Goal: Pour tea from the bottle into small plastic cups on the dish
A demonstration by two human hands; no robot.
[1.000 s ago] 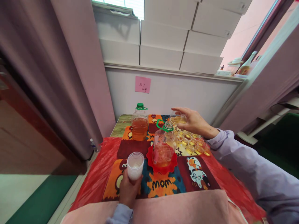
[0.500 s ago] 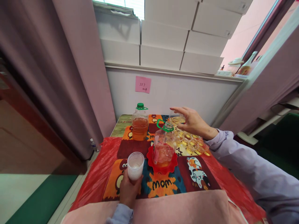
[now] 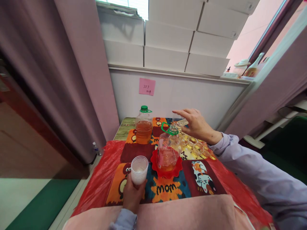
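White at the back, piled row over row on the ledge: boxes (image 3: 165,38). Down the left side, a mauve curtain (image 3: 79,67). Below, a table (image 3: 127,123), with red sheeting (image 3: 96,179) spread along both sides. On top, two patterned mats, a far mat (image 3: 134,152) and a near mat (image 3: 166,189) lettered "MOM". Along the near edge, a pink cloth (image 3: 182,210).

Upright on the far mat, toward the left: a capped jug (image 3: 144,131), partly filled with amber liquid. Nearer, about the middle: an open jug (image 3: 169,150), upright in a scalloped red dish (image 3: 177,171), amber liquid low inside, green handle raised to the left.

Left hand (image 3: 132,193) at the front, wrapped around a cup stack (image 3: 139,171), mouth up, just left of the red dish. Contact between cup stack and near mat: cannot tell. Right hand (image 3: 198,124) behind and right of the open jug's neck, long fingers above, thumb below, pinching a clear cup (image 3: 178,120) right beside the jug's mouth. Exact tilt and any contact there: cannot tell.

On the wall, a pink note (image 3: 147,87), handwritten "357". Below the right hand, clustered on the far mat, small cups (image 3: 196,148) of yellow liquid.
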